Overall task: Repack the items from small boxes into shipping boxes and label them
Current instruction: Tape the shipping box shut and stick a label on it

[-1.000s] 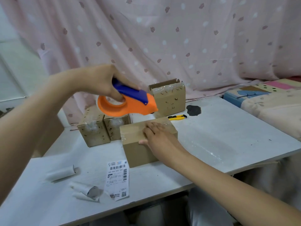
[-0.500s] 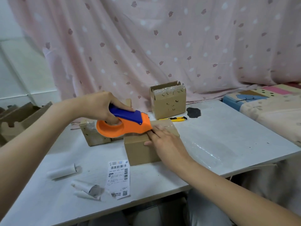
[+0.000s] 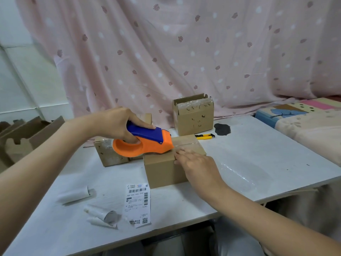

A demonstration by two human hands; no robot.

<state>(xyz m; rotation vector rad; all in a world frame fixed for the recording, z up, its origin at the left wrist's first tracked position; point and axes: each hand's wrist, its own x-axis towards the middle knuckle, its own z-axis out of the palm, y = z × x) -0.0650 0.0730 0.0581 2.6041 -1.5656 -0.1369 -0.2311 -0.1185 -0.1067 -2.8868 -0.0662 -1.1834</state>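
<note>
A closed brown shipping box (image 3: 162, 170) sits mid-table with clear tape across its top. My left hand (image 3: 118, 124) grips the blue handle of an orange tape dispenser (image 3: 145, 143), whose nose touches the box's top left part. My right hand (image 3: 195, 163) lies flat on the box's top near edge, fingers straight, pressing the tape. A white shipping label (image 3: 137, 204) lies on the table in front of the box. Small taped boxes (image 3: 108, 154) stand behind the dispenser, partly hidden.
An open-topped small carton (image 3: 193, 115) stands at the back by the pink curtain. A yellow utility knife (image 3: 204, 136) lies beside it. Curled label backings (image 3: 103, 217) lie near the front left. Flat cardboard (image 3: 22, 133) leans at the far left, off the white table (image 3: 258, 163).
My left hand brought the tape dispenser down from the air onto the box top. My right hand slid toward the box's near edge.
</note>
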